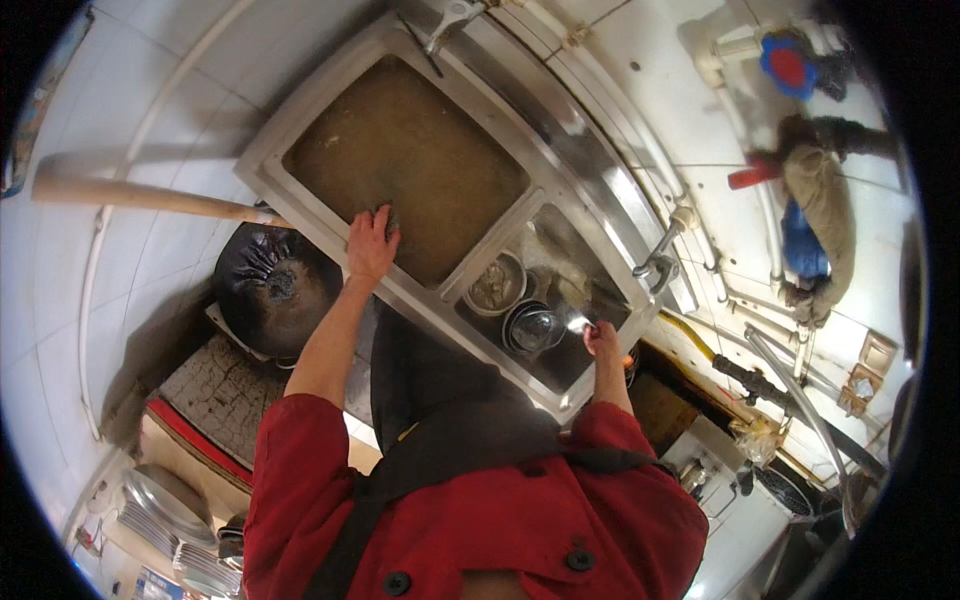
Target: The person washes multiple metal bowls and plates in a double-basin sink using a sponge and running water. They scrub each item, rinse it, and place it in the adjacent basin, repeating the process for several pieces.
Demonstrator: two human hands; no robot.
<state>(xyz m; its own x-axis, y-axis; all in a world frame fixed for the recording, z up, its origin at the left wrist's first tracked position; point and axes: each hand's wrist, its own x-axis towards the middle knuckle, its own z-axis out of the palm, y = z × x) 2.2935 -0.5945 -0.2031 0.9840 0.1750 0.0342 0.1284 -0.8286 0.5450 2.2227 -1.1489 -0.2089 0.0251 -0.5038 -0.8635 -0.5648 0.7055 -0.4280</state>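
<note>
A two-basin stainless steel sink (259, 161) lies before me. My left hand (373, 244) is at the near rim of the left basin, which holds murky brown water (420, 165). Its fingers curl around a small dark pad (391, 219), partly hidden, that looks like a scourer. Over the right basin, my right hand (604, 342) grips a shiny metal utensil (579, 324); glare hides its exact kind. To its left in that basin sit a round metal bowl (532, 328) and a round container (495, 283) with cloudy contents.
A faucet (660, 268) stands behind the right basin, another (454, 19) at the sink's far end. A blackened wok (281, 289) lies at left, near a long wooden handle (150, 196). Plates (199, 566) are stacked lower left. A yellow hose (686, 334) runs at right.
</note>
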